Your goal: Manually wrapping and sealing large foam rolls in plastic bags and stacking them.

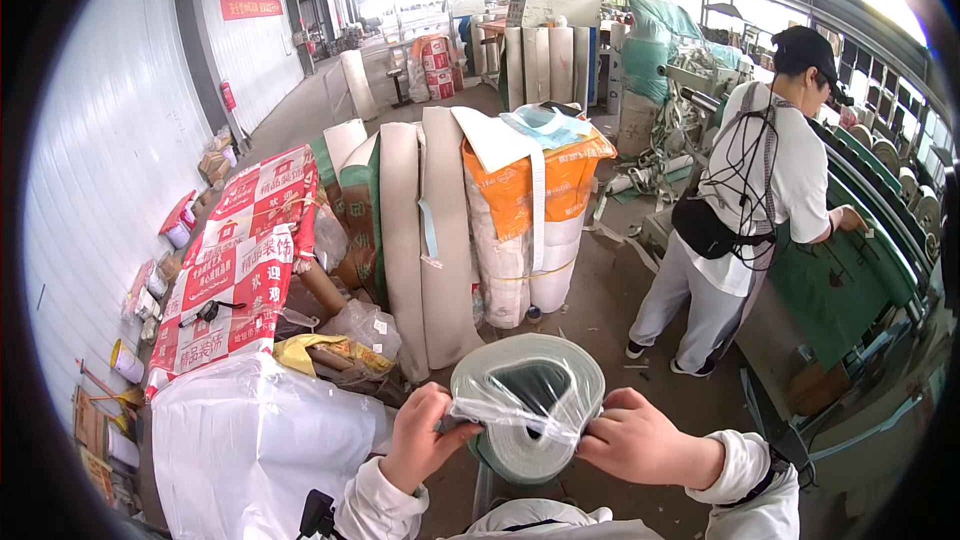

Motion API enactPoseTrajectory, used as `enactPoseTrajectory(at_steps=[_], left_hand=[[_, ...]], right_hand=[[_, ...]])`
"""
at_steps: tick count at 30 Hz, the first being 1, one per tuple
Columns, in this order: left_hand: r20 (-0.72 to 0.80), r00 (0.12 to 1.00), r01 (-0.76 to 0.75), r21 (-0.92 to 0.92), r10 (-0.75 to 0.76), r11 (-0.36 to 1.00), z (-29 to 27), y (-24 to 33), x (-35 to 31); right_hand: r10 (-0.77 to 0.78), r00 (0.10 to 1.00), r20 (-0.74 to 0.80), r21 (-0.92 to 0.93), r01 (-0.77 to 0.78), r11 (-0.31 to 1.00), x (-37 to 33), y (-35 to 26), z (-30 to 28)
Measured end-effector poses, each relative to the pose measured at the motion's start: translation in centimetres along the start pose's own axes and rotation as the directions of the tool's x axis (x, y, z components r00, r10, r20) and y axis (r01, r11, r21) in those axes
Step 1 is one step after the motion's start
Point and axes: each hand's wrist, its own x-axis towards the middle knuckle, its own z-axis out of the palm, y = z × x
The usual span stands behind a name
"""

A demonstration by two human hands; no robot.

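A thick roll of pale greenish-white sheet material [575,380] stands upright in front of me, its wound end facing up with a dark hollow core. Clear plastic film [515,414] stretches across the near part of that end. At the roll's left edge, my left hand [425,437] is closed, pinching the gathered film between thumb and fingers. My right hand [640,437] grips the film's other side at the roll's right edge. Between the two hands the plastic looks taut and creased. The roll's lower part is mostly hidden.
Tall beige rolls [445,240] and an orange-and-white wrapped bundle [528,200] stand just ahead. Red-and-white printed sheeting [235,260] and white sheeting [255,440] cover a pile at left. At right, a co-worker [750,190] handles green material [830,285] on a machine.
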Motion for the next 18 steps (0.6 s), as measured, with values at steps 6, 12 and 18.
enactPoseTrajectory(at_steps=[6, 12, 18], left_hand=[[0.045, 0.999, 0.016, 0.176, -0.025, 0.984, 3.0, 1.4, 4.8], [0.139, 0.948, -0.318, 0.417, 0.286, 0.852, 6.2, 0.9, 10.7], [0.587, 0.728, -0.652, 0.434, 0.353, 0.622, 7.9, -4.1, 8.7]], right_hand=[[-0.038, 0.999, 0.014, -0.118, 0.039, 0.992, -0.8, 6.8, 0.0], [-0.009, 0.994, 0.112, -0.228, 0.034, 0.973, -2.5, 6.2, 4.0], [0.101, 0.995, -0.024, -0.287, -0.104, 0.952, -2.5, 6.2, 0.0]])
